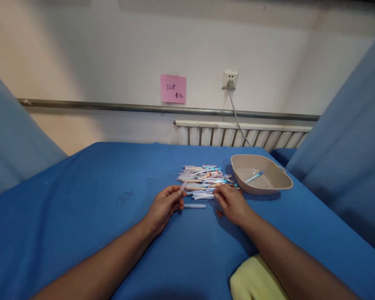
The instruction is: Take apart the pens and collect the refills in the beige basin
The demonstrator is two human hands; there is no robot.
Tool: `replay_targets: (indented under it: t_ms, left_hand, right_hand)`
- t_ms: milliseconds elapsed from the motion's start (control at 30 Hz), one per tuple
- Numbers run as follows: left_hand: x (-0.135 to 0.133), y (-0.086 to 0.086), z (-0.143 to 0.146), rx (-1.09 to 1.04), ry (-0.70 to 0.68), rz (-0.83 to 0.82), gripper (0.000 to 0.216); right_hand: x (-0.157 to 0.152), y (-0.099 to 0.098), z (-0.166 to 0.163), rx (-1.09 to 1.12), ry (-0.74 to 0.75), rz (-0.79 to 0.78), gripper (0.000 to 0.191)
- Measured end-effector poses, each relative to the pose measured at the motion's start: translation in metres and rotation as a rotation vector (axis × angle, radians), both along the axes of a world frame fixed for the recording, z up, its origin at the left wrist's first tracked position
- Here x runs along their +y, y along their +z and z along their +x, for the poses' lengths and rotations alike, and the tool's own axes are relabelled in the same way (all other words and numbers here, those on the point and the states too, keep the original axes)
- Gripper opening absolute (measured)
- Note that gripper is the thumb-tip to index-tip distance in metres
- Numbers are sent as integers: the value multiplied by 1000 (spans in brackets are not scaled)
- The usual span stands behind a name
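My left hand (pixel 166 205) pinches a pale pinkish pen (pixel 183 186), which points up and away between thumb and fingers. Just to the right of those fingers, a single whitish pen (pixel 195 206) lies flat on the blue cover. My right hand (pixel 233 204) is at the near right edge of a heap of pens (pixel 203 177), its fingers curled together. What those fingers hold, if anything, is too hidden to make out. White, peach and light blue pens make up the heap, most of them lying sideways.
A beige plastic basin (pixel 265 189) stands right of the heap with one light blue pen (pixel 254 176) inside. A yellow cloth (pixel 256 281) lies by my right forearm. Behind the blue-covered table (pixel 90 200) are a radiator (pixel 225 135) and a plugged-in cable (pixel 236 114); curtains hang at both sides.
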State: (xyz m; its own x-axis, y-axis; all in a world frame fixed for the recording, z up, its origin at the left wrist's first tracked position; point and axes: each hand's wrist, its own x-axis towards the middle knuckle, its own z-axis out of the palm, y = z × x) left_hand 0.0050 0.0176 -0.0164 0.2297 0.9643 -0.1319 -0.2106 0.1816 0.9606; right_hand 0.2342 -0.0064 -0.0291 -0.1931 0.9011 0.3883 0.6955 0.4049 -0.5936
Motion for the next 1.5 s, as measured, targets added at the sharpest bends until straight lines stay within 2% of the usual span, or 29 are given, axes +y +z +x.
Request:
replay_targets:
  t_ms: [133,233,400,633,867,1167,1500]
  left_hand:
    - [0,-1,-1,64,-42,39,23]
    - [-2,0,-1,120,-74,69,27]
    - [-4,4,-1,191,-151,147,30]
    - [-6,4,-1,185,-64,127,31]
    - [-4,5,-2,300,-148,215,31]
    - [-4,1,-3,310,-162,221,30]
    - [-4,1,-2,328,-166,225,29]
  right_hand:
    - [11,-6,6,499,-135,-54,23]
    - [14,-8,8,661,-165,-82,27]
    - [11,-8,8,576,-151,-51,25]
    - [9,-3,9,590,-170,-43,26]
    - [9,-6,9,531,-165,-22,26]
    - [6,-1,10,575,-163,-12,26]
    - [7,-4,11,551,-147,-15,28]
